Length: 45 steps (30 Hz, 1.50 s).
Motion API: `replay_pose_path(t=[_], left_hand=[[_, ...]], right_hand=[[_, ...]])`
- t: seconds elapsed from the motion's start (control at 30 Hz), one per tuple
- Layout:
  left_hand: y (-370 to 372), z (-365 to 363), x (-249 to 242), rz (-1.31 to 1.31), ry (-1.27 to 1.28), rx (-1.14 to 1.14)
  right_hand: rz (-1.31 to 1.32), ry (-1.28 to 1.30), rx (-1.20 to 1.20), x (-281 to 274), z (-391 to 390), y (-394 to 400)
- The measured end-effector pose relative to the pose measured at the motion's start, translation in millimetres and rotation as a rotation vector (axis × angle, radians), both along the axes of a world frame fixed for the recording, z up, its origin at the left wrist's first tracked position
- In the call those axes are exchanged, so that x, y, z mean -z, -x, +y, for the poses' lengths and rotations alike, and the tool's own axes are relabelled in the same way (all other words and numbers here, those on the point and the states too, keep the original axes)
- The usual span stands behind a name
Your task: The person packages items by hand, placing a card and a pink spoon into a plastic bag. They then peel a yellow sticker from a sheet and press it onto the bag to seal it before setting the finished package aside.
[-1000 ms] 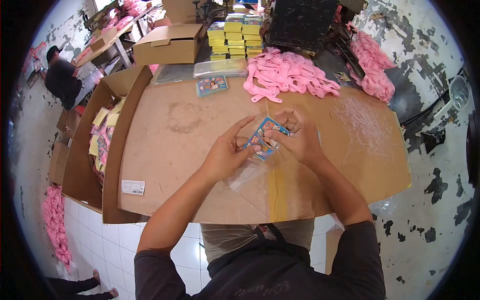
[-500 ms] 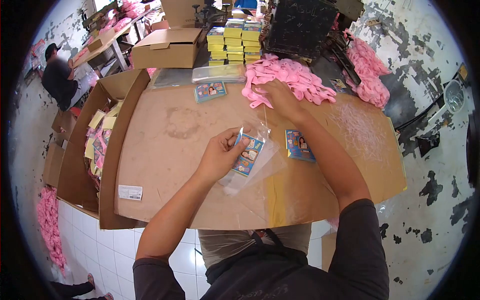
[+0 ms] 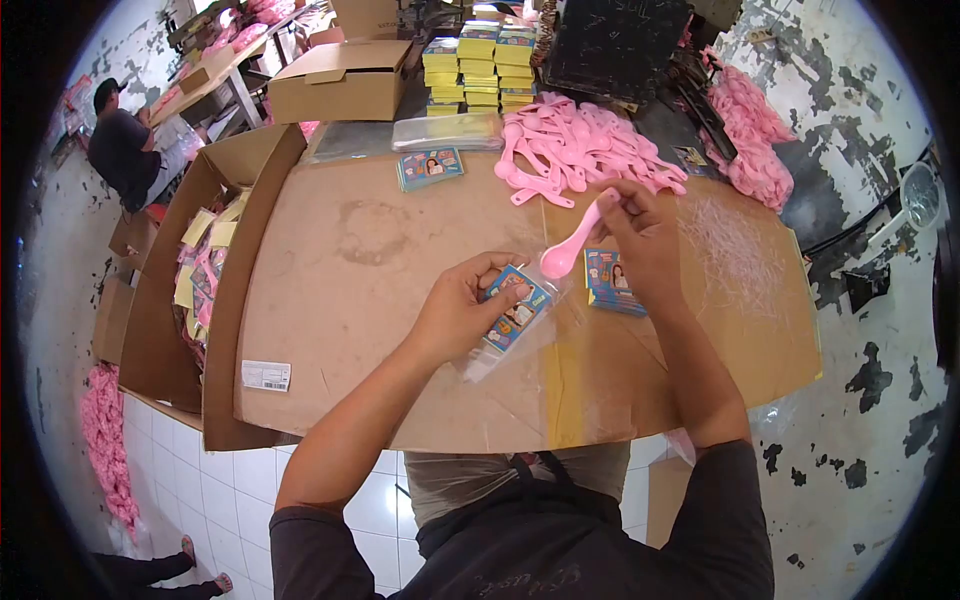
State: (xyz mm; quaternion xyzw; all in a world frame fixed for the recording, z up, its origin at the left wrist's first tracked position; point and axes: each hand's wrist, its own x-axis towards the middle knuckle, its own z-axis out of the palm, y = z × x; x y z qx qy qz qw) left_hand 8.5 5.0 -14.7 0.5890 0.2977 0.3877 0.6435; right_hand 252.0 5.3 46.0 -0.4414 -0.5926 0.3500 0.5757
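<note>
Cardboard tabletop [image 3: 380, 330]. Left hand [image 3: 455, 315] pinches bag [image 3: 510, 325] with card; right hand [image 3: 645, 235] fingers grip spoon [image 3: 572, 245] at mouth. Risk: bag mouth collapses, spoon snags.

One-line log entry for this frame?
left hand: holds bagged card | right hand: holds pink spoon near bag mouth | spare card on cardboard

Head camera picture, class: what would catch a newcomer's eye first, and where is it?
Most striking is the pink spoon in the right hand, poised over the clear bag with a printed card held by the left hand at mid-table. Behind them sprawls a pile of pink spoons.
</note>
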Motion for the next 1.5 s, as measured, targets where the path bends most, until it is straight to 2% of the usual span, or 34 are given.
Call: replay_pose_path(t=[0.33, 0.37, 0.43, 0.5, 0.6, 0.67, 0.73, 0.87, 0.93, 0.97, 1.03, 1.13, 1.23, 1.37, 1.5], left_hand=[[1, -10, -16, 0.193, 0.033, 0.057], [2, -10, -17, 0.214, 0.031, 0.046], [1, -4, -4, 0.064, 0.022, 0.073], [2, 0, 2, 0.001, 0.033, 0.1], [7, 2, -1, 0.014, 0.098, 0.168], [10, 2, -8, 0.0, 0.161, 0.26], [7, -2, -9, -0.098, 0.183, 0.28], [12, 2, -3, -0.188, 0.152, 0.331], [8, -5, -13, -0.153, -0.024, 0.191], [6, -8, -16, -0.137, -0.112, 0.122], [12, -8, -18, -0.104, -0.26, 0.147], [9, -24, -31, -0.076, -0.394, 0.142], [-2, -37, -34, -0.006, -0.43, 0.051], [-1, -31, -31, -0.014, -0.462, 0.047], [0, -31, -25, -0.009, -0.252, -0.047]], right_hand=[[0.078, -0.103, 0.002, 27, -15, 24], [0.034, -0.07, -0.041, 31, -16, 25], [-0.053, -0.002, -0.124, 40, -18, 25], [-0.05, -0.061, -0.272, 43, -16, 22], [0.076, 0.027, -0.338, 24, -19, 28], [-0.079, -0.025, -0.359, 4, -25, 29], [-0.512, -0.25, -0.402, -9, -31, 22], [-0.488, -0.289, -0.428, -30, -36, 18], [-0.452, -0.405, -0.365, -42, -39, 16], [-0.619, -0.44, -0.324, -52, -45, 15], [-0.953, -0.504, -0.23, -73, -62, 17], [-0.876, -0.424, -0.085, -84, -69, 25], [-0.659, -0.28, -0.128, -69, -65, 31], [-0.621, -0.26, -0.101, -55, -61, 33], [-0.442, -0.183, -0.044, -46, -59, 35]])
